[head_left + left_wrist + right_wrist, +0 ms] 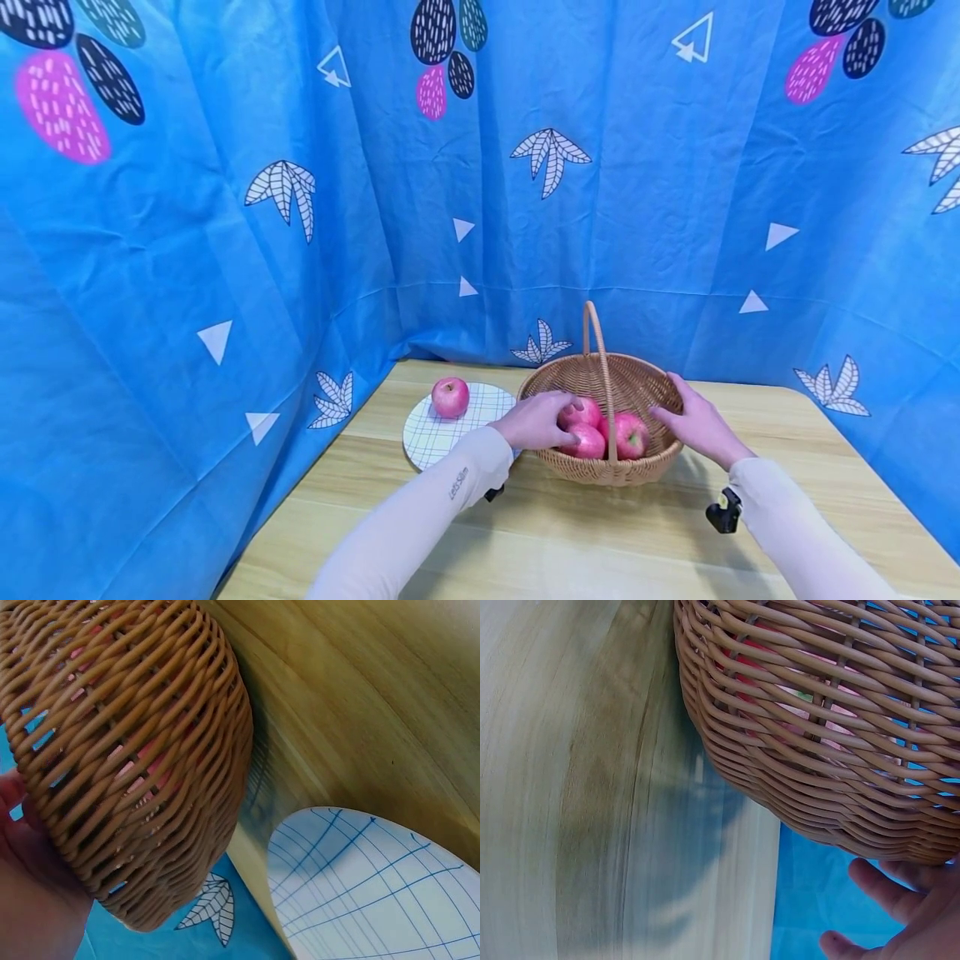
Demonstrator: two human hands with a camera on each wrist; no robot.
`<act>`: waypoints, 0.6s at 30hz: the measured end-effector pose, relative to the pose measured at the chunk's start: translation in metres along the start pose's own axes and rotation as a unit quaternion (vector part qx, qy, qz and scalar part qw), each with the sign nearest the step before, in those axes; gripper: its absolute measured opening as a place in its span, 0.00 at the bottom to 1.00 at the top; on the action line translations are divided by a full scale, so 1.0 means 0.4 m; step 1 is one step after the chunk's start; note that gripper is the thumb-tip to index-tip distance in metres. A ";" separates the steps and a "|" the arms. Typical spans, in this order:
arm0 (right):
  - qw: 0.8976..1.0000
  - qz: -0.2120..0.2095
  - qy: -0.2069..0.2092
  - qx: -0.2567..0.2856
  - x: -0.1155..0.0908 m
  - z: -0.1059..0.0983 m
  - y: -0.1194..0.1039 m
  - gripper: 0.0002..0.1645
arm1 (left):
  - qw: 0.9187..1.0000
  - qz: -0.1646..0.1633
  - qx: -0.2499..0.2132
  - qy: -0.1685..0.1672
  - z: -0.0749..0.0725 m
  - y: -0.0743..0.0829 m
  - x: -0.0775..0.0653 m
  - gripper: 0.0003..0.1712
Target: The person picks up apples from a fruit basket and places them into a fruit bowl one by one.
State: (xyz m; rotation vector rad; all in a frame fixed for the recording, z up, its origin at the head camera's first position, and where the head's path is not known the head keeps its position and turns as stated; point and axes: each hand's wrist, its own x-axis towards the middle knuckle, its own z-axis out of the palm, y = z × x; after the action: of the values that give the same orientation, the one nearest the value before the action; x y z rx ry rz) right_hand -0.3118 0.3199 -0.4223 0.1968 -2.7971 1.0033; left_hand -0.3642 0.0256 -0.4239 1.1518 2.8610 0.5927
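My left hand (pixel 538 419) reaches over the left rim of a wicker basket (pixel 630 473), its fingers and thumb bent over two red apples inside. Its fingertips overlap the rear apple (pixel 587 412) and the thumb lies over the front apple (pixel 588 446); I cannot tell whether it grips either one. A third apple (pixel 632 435) sits right of the basket's upright handle (pixel 604 375). My right hand (pixel 701 423) is at the right rim with its thumb toward the inside. In the right wrist view, its fingers (pixel 889 892) are spread loosely outside the weave.
Left of the basket, a round white board (pixel 427 437) with blue grid lines bears one red apple (pixel 450 397). Both stand on a light wooden table (pixel 555 550). A blue patterned curtain (pixel 637 225) hangs along the table's back and sides.
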 end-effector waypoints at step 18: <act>1.000 -0.006 0.000 -0.003 0.003 0.002 0.008 0.55 | 0.998 -0.017 0.012 -0.062 0.011 -0.005 0.021 0.38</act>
State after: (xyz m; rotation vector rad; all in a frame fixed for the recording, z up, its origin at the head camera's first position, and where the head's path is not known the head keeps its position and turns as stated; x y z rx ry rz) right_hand -0.3136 0.3217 -0.4245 0.2143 -2.7959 0.9915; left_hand -0.3712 0.0313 -0.4275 1.0977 2.7835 0.4701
